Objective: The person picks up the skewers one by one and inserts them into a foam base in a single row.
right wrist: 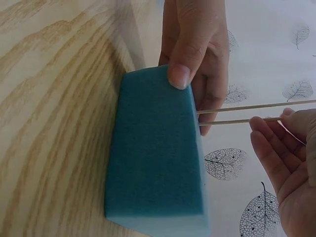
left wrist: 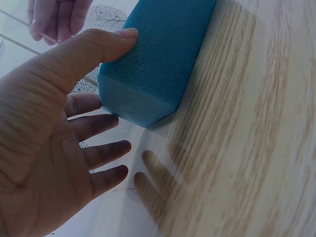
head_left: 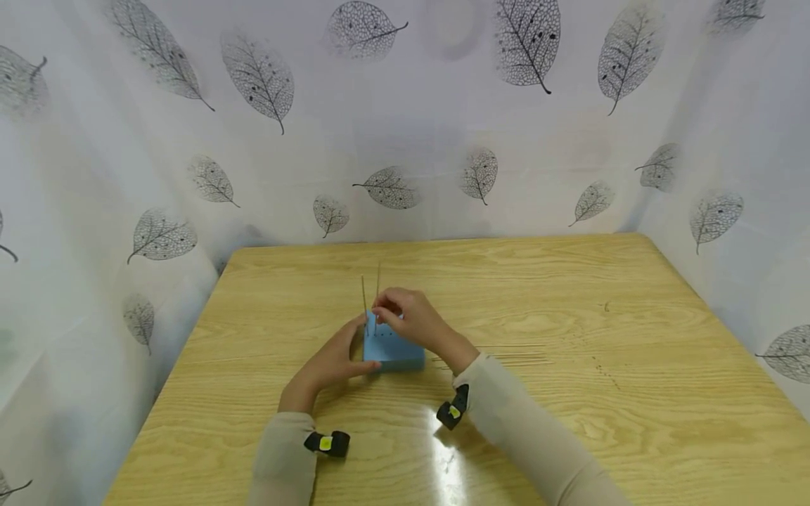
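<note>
A blue foam block [head_left: 399, 348] stands on the table, with a row of small dark holes along its top. My left hand [head_left: 335, 357] holds the block at its left end, the thumb pressed on the front face and the other fingers spread beside the end. Two thin wooden skewers rise upright from the block's left part. One skewer [right wrist: 266, 105] stands free in the foam. The other skewer [right wrist: 224, 122] is pinched between the thumb and index finger of my right hand [head_left: 414, 320], its lower end at the block's top.
Several more thin skewers [head_left: 515, 355] lie on the wooden table [head_left: 569, 436] to the right of the block, partly behind the right forearm. A white curtain [head_left: 430, 126] with a leaf print hangs around the table's back and sides.
</note>
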### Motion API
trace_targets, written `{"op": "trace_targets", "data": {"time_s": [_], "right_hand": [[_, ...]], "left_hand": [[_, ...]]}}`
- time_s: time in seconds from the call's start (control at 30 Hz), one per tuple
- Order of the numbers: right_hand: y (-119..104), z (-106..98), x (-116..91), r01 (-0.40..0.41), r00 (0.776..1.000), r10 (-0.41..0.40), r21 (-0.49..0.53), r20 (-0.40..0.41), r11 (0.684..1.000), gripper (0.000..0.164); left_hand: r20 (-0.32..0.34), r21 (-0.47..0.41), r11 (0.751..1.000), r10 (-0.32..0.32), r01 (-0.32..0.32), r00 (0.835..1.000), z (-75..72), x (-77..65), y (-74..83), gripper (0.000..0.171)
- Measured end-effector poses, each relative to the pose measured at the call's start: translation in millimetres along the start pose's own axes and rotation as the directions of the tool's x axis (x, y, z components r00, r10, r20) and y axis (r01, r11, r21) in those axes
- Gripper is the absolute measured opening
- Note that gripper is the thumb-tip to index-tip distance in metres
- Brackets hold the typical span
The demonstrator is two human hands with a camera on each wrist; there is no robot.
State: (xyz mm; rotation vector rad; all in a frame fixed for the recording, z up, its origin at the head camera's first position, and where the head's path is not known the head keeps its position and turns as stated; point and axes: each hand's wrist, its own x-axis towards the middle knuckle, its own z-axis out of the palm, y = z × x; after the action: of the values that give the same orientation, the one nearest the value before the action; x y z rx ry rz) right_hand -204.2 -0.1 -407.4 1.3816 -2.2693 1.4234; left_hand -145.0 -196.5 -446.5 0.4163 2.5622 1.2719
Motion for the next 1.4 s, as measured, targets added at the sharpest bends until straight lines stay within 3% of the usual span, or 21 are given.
{"op": "trace_targets", "data": {"time_s": [0.33,0.63,0.8,1.1,1.4], "right_hand": [[5.0,7.4,-2.3,-0.047,0.998,0.047,-0.004,0.037,0.999,0.007],[7.9,14.1,-6.2,-0.159,0.985,0.161,-0.043,0.060,0.986,0.006],[8.4,15.4,-7.3,-0.158,0.986,0.160,-0.032,0.056,0.987,0.007],[8.2,10.6,-10.2,-0.222,0.972,0.220,0.010,0.077,0.975,0.008],[11.6,-2.0,-18.7,-0.263,0.965,0.261,0.041,0.038,0.964,0.014]], "left_hand": [[-0.001,0.005,1.000,0.008,-0.008,1.000,0.9,0.9,0.6,0.094],[-0.010,0.008,1.000,0.015,-0.015,1.000,2.3,1.9,-1.6,0.095],[-0.013,-0.001,1.000,0.008,-0.008,1.000,2.5,1.4,-2.5,0.095],[-0.017,-0.003,1.000,0.005,-0.005,1.000,2.6,1.1,-0.9,0.093],[-0.024,0.020,0.999,-0.036,0.036,0.999,2.7,-0.5,1.4,0.096]]}}
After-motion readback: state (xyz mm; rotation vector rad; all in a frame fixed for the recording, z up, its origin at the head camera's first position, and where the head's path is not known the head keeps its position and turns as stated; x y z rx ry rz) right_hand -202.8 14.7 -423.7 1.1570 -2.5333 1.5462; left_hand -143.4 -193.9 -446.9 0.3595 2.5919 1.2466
